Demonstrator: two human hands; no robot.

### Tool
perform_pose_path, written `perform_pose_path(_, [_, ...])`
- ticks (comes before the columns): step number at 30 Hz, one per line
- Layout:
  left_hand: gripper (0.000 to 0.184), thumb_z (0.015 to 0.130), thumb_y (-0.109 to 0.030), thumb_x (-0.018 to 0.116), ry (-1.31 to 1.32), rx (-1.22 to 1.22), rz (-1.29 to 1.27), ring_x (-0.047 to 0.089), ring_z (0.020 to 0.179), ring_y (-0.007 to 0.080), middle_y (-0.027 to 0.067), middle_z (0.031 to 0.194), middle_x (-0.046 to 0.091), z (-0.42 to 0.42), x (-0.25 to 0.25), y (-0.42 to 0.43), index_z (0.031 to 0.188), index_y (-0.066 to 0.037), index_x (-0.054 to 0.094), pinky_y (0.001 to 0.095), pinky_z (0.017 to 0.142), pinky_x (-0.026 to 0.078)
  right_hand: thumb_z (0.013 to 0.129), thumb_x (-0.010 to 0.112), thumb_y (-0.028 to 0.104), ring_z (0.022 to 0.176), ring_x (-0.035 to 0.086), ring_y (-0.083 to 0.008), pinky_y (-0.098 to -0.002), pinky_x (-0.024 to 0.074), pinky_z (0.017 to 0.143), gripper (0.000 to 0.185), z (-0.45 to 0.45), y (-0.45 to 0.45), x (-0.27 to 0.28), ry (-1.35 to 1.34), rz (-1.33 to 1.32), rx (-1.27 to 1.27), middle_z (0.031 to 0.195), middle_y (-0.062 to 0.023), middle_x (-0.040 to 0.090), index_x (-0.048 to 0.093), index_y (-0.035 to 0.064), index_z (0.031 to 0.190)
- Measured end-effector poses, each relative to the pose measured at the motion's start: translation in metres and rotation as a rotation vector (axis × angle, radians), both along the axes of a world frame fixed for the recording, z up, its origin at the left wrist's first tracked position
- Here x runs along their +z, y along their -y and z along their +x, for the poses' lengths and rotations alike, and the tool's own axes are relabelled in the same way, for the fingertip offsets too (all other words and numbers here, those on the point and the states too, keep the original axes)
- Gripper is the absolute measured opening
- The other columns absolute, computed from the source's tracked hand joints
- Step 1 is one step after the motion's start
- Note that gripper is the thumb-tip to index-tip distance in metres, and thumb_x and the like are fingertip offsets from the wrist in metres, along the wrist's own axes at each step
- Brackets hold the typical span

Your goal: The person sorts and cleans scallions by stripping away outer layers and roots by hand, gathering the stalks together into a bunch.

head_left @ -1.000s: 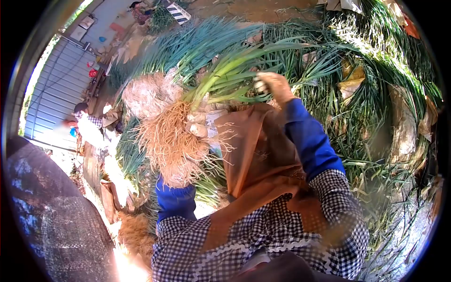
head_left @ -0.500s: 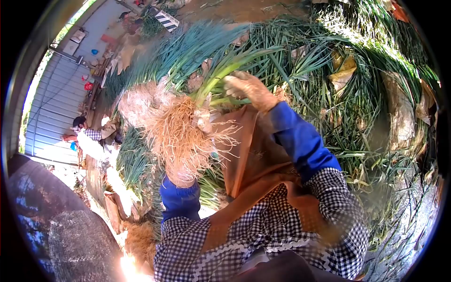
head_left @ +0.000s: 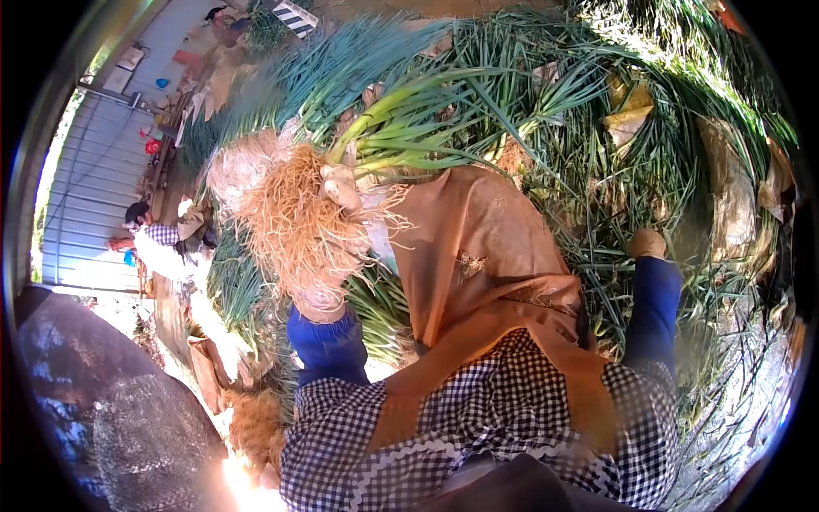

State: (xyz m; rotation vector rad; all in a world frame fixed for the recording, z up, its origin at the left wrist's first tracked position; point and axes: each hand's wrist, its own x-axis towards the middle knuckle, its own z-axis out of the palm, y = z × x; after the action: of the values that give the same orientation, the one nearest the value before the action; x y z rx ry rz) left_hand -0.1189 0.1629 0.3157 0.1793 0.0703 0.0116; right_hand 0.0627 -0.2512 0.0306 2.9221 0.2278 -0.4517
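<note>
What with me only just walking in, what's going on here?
Someone in a brown apron holds a bunch of leafy green stalks in the left hand, which its tangled roots mostly hide. The right hand is out to the side among heaped green leaves; whether it holds anything can't be told. Another person is in the background.

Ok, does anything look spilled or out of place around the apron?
Only a small tuft of root-like scraps stands out: it lies on the orange-brown apron, apart from the long roots of the onion-like bunch in the left hand.
</note>
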Motion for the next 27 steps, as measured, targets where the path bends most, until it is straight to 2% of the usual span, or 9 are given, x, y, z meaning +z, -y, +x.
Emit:
perform_pose_path(3, [0.074, 0.08, -0.028, 0.064, -0.01, -0.008, -0.024, 0.057, 0.093, 0.0181, 0.0066, 0.104, 0.054, 0.007, 0.002, 0.005, 0.136, -0.001, 0.024, 0.0259, 0.056, 0.051, 0.086, 0.06, 0.025, 0.107, 0.057, -0.0242, -0.032, 0.0453, 0.092, 0.039, -0.014, -0.117, 0.092, -0.238, 0.792, 0.071, 0.123, -0.0135, 0.055, 0.054, 0.0107, 0.121])
perform_pose_path(5, [0.072, 0.08, -0.026, 0.064, -0.035, -0.039, -0.036, 0.057, 0.092, 0.0177, 0.0069, 0.103, 0.055, 0.007, 0.003, 0.017, 0.135, 0.0, 0.027, 0.0254, 0.057, 0.051, 0.082, 0.064, 0.035, 0.12, 0.046, -0.0285, -0.0372, 0.0402, 0.098, 0.061, -0.033, -0.192, 0.115, -0.302, 1.541, 0.562, 0.135, -0.0161, 0.042, 0.044, 0.005, 0.131])
perform_pose_path(9, [0.072, 0.08, -0.027, 0.065, -0.04, -0.018, 0.004, 0.057, 0.093, 0.0181, 0.0072, 0.104, 0.055, 0.0, -0.005, 0.018, 0.135, 0.0, 0.027, 0.0265, 0.061, 0.05, 0.085, 0.06, 0.032, 0.125, 0.036, -0.026, -0.0368, 0.0311, 0.103, 0.055, -0.056, -0.307, 0.137, -0.61, 1.724, 0.992, 0.129, -0.0178, 0.045, 0.044, 0.0022, 0.128])
perform_pose_path(12, [0.071, 0.079, -0.027, 0.065, -0.038, 0.01, 0.043, 0.057, 0.093, 0.0184, 0.0075, 0.105, 0.055, -0.008, -0.01, 0.01, 0.135, 0.0, 0.028, 0.0274, 0.063, 0.05, 0.092, 0.051, 0.025, 0.104, 0.05, -0.0222, -0.0348, 0.0401, 0.09, 0.034, -0.067, -0.314, 0.13, -0.427, 1.903, 1.392, 0.111, -0.0153, 0.055, 0.052, -0.0021, 0.112])
perform_pose_path(13, [0.071, 0.079, -0.027, 0.065, -0.038, 0.02, 0.054, 0.057, 0.094, 0.0185, 0.0076, 0.105, 0.055, -0.012, -0.01, 0.007, 0.135, 0.0, 0.028, 0.0277, 0.064, 0.049, 0.094, 0.046, 0.015, 0.105, 0.053, -0.0208, -0.0323, 0.0441, 0.087, 0.038, -0.061, -0.287, 0.142, -1.179, 1.684, 1.259, 0.12, -0.0152, 0.052, 0.042, -0.0029, 0.127])
perform_pose_path(14, [0.071, 0.079, -0.027, 0.065, -0.036, 0.037, 0.067, 0.057, 0.094, 0.0186, 0.0077, 0.105, 0.055, -0.015, -0.011, 0.002, 0.135, 0.0, 0.029, 0.028, 0.065, 0.049, 0.095, 0.045, 0.019, 0.086, 0.057, -0.0165, -0.0275, 0.0467, 0.073, 0.031, -0.045, -0.258, 0.164, -1.112, 1.375, 1.287, 0.104, -0.0113, 0.059, 0.051, -0.0019, 0.117])
perform_pose_path(15, [0.071, 0.079, -0.027, 0.065, -0.034, 0.048, 0.075, 0.057, 0.094, 0.0187, 0.0078, 0.105, 0.055, -0.018, -0.011, -0.002, 0.134, 0.0, 0.029, 0.0283, 0.066, 0.049, 0.094, 0.047, 0.021, 0.067, 0.054, -0.0122, -0.0249, 0.0443, 0.058, 0.024, -0.054, -0.221, 0.123, -1.349, 1.905, 0.724, 0.088, -0.0071, 0.061, 0.059, 0.0004, 0.1])
perform_pose_path(21, [0.071, 0.079, -0.028, 0.065, 0.001, 0.154, 0.169, 0.057, 0.095, 0.0193, 0.0083, 0.107, 0.056, -0.037, -0.01, -0.034, 0.134, 0.0, 0.03, 0.03, 0.071, 0.048, 0.092, 0.049, 0.026, 0.064, 0.057, -0.0122, -0.0248, 0.0461, 0.06, 0.031, -0.009, -0.092, 0.092, -0.282, 1.086, 0.105, 0.091, -0.0083, 0.063, 0.055, -0.001, 0.106])
perform_pose_path(27, [0.07, 0.078, -0.029, 0.065, -0.023, 0.287, 0.284, 0.057, 0.096, 0.0199, 0.0088, 0.109, 0.056, -0.072, -0.011, -0.046, 0.133, 0.0, 0.032, 0.0317, 0.077, 0.047, 0.094, 0.037, 0.044, 0.079, 0.061, -0.0158, -0.0261, 0.0469, 0.07, 0.056, -0.015, -0.226, 0.131, -0.937, 1.394, 0.582, 0.115, -0.012, 0.059, 0.045, 0.0003, 0.128])
